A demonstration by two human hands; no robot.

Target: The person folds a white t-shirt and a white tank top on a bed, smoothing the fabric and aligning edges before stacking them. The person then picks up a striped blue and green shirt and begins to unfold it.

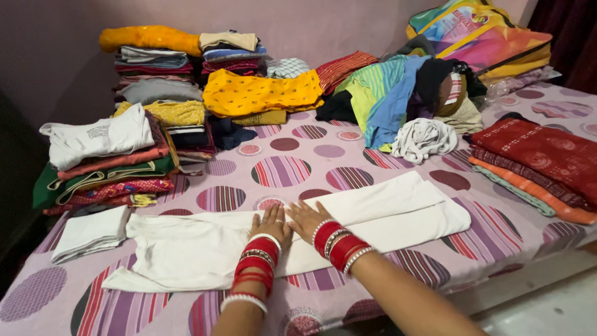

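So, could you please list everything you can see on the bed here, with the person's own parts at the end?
white garment: one, white, spread flat at the front of the bed, under both hands.
folded white cloth: one, white, front left.
left stack of folded clothes: one stack, white on top, then orange, green and pink, left edge.
back stacks: several, mixed colours, against the wall.
yellow dotted garment: one, yellow, back centre.
loose clothes heap: one heap, green, blue, black, back right.
crumpled white cloth: one, beside the heap.
red and orange folded fabrics: one stack, right edge.
colourful bag: one, back right corner.
bedsheet: one, lilac with striped circles.
left hand: flat on the garment, red and white bangles.
right hand: the same, fingers spread.
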